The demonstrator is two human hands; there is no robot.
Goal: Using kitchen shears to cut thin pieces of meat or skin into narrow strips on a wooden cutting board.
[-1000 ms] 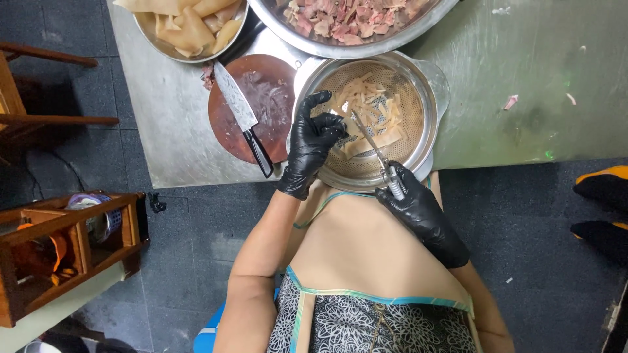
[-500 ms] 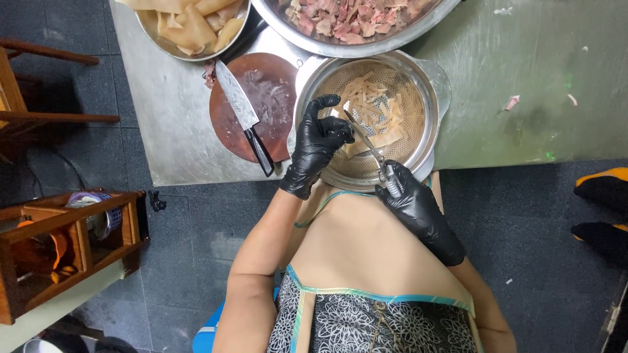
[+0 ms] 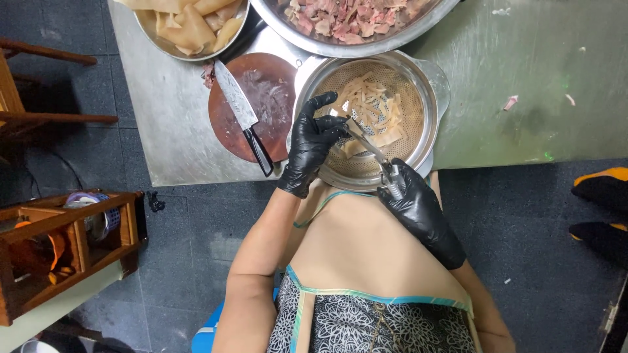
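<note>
While snipping over the colander (image 3: 428,98) at the near edge of the bench (image 3: 523,85), hold the scissors (image 3: 367,145) low and angled inward, with the tips above the heap of pale strips (image 3: 369,104), to drop each cut piece inside the rim rather than onto the floor.

Right hand (image 3: 418,210): gloved in black, closed firmly around the scissor handles, just over the colander's near rim. Left hand (image 3: 314,147): also gloved, thumb and forefingers pinched on a strip right beside the blades, other fingers spread.

Pinch a little farther from the blades, judging by how close glove and steel look. Pull the strip taut before closing the blades, and cut with the inner part of them, not the tips. Lift only one strip at a time.

Mind the knife (image 3: 243,116) lying on the round board (image 3: 261,104) just left of the colander, handle toward the near edge, close to the left wrist. Leave the bowl of chopped meat (image 3: 353,23) and the bowl of pale sheets (image 3: 190,26) at the far edge alone.
</note>
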